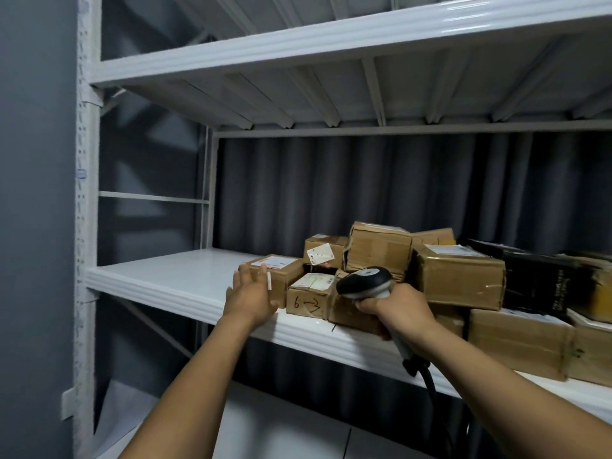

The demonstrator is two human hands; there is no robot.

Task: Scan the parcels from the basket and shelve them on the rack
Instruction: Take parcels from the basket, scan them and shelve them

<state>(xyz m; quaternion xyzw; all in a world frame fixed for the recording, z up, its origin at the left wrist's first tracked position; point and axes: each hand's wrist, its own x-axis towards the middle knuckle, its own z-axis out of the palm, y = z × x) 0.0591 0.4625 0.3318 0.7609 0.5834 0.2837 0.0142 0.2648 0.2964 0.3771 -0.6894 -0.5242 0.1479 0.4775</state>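
Left grip (251,293), released with fingers straight, touches the small labelled parcel (283,281) at its one o'clock on the white rack shelf (172,276), nearer it than the right grip (397,309), clenched round the barcode scanner (364,281) at three o'clock.

Dim, cool grey light. Glare strip on top shelf (463,18) edge, upper rt. Curtain (331,187) behind v. dark, soft shadows. Wide-angle bend at edges; rack post (84,193) at left smeared, boxes (457,279) slightly soft.
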